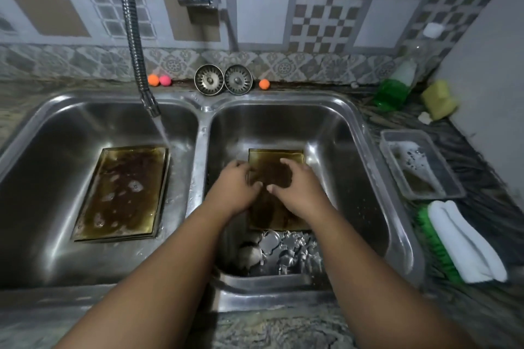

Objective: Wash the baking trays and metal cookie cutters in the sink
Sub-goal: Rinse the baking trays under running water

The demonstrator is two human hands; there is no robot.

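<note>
Squarely under both hands' fingers (286,163), baking tray (276,154).

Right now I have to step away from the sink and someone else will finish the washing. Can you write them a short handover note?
Left hand and right hand: both over the tray in the right basin, holding something dark; I can't tell what.
Tray in the left basin: still brown and greasy, water from the tap running in beside it.
Cookie cutters: piled in the right basin, near edge.
Done: nothing looks clean yet.
Left: scrub and rinse both trays, then the cutters.
</note>
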